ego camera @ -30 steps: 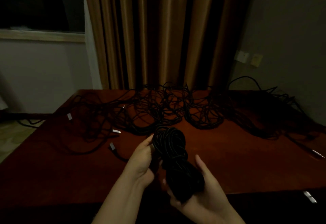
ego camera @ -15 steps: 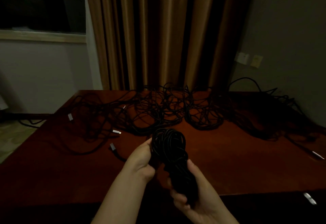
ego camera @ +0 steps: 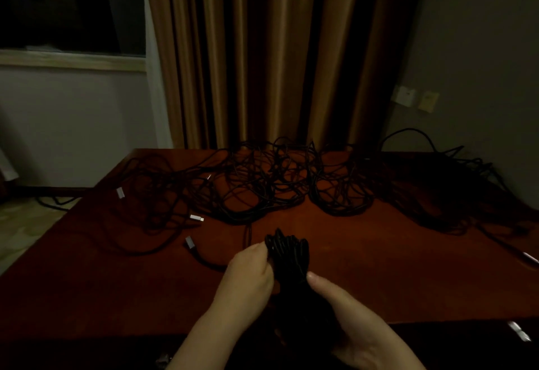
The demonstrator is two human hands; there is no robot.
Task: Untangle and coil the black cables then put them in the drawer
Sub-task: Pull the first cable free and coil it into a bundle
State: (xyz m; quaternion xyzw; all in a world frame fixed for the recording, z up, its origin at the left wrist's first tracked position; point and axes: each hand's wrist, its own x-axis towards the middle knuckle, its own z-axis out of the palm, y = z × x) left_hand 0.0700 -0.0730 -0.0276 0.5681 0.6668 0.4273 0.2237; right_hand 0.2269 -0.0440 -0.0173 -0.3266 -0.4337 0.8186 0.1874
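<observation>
Holding coil (ego camera: 287,256) over near bench (ego camera: 87,282) edge: left hand (ego camera: 248,279) fingers curled round top loops, right hand (ego camera: 347,311) wrapped round lower part. Loose grip: loops may spring open, retangle. Trailing strand could snag tangle (ego camera: 262,186). Drawer not visible.

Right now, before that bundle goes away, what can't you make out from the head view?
- Lower end of the coiled bundle: hidden between the left hand and right hand, and lost in shadow.
- Drawer: not seen; the strip below the table edge is too dark.
- Tangled cables at far right: individual strands merge in the dim light.
- Connector: partly cut off by darkness at the right edge.
</observation>
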